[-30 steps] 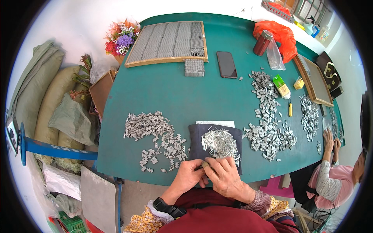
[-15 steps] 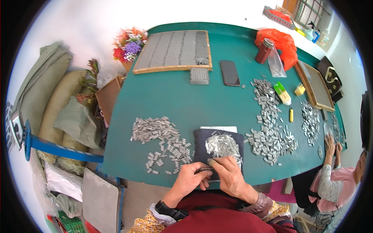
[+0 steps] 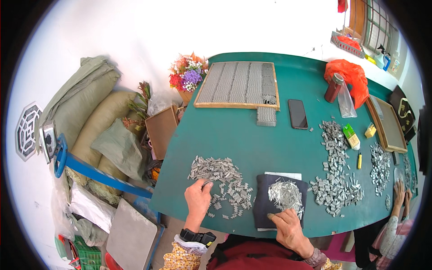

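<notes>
1. Small assembled metal clip [image 3: 206,183], lower centre-left of the frame: pinched in the fingertips of the left hand [image 3: 198,198], right at the near edge of the heap of finished clips [image 3: 221,177] on the green table [image 3: 234,135].
2. Left hand: fingers closed around that one clip, wrist with a dark watch strap entering from the lower edge.
3. Right hand [image 3: 288,227], lower centre: fingers loosely curled and resting on the near edge of the dark cloth pad [image 3: 265,207]; whether it holds a piece cannot be told.
4. Loose pile of thin silver pins [image 3: 285,195]: lies on the dark cloth pad, just above the right hand.
5. To do the step well, judged from this layout: keep the clip low over the heap so that it does not bounce away, and keep the pins gathered on the cloth, where they cannot roll.
6. Larger scatter of clips [image 3: 335,180]: right of the cloth pad, running up the table.
7. Wooden tray [image 3: 238,83] filled with rows of clips: upper centre, with a dark phone [image 3: 297,114] to its right.
8. Another person's hand [image 3: 399,191]: far right edge, over a separate pile.
</notes>
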### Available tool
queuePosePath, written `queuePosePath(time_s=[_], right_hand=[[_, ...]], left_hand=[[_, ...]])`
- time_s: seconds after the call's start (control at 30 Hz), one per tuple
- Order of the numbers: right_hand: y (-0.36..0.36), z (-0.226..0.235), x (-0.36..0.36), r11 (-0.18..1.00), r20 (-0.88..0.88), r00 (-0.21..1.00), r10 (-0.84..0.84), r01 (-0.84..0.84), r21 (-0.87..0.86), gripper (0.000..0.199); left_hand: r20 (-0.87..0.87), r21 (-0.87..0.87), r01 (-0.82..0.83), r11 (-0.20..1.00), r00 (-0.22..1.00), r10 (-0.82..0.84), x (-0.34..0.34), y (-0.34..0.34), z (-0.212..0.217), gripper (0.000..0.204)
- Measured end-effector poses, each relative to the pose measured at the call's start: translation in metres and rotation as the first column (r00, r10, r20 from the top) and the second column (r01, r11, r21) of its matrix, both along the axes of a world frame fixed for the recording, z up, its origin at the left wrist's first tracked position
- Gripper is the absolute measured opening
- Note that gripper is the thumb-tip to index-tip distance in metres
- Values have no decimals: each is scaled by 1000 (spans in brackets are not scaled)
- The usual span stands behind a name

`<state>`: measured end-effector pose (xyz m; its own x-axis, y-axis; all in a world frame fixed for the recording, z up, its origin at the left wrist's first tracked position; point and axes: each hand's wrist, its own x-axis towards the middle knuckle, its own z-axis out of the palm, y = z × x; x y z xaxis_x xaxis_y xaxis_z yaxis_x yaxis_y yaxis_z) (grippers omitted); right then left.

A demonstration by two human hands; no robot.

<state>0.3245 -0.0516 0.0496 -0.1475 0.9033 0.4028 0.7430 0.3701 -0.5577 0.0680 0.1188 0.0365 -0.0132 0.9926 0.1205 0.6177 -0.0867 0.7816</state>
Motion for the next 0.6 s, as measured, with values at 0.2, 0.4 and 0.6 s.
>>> queuePosePath(time_s=[0.2,0.4,0.6], right_hand=[[0,-7,2,1000,12,1000,16,-16,11,46],[2,-5,1,1000,10,1000,-11,11,-8,44],[2,-7,2,999,-6,1000,-25,25,-21,43]], left_hand=[[-97,-14,30,999,995,-31,-11,15,-16,15],[640,113,-359,927,739,208,-23,33,-22,12],[816,47,-455,889,531,229,-18,68,-61,15]])
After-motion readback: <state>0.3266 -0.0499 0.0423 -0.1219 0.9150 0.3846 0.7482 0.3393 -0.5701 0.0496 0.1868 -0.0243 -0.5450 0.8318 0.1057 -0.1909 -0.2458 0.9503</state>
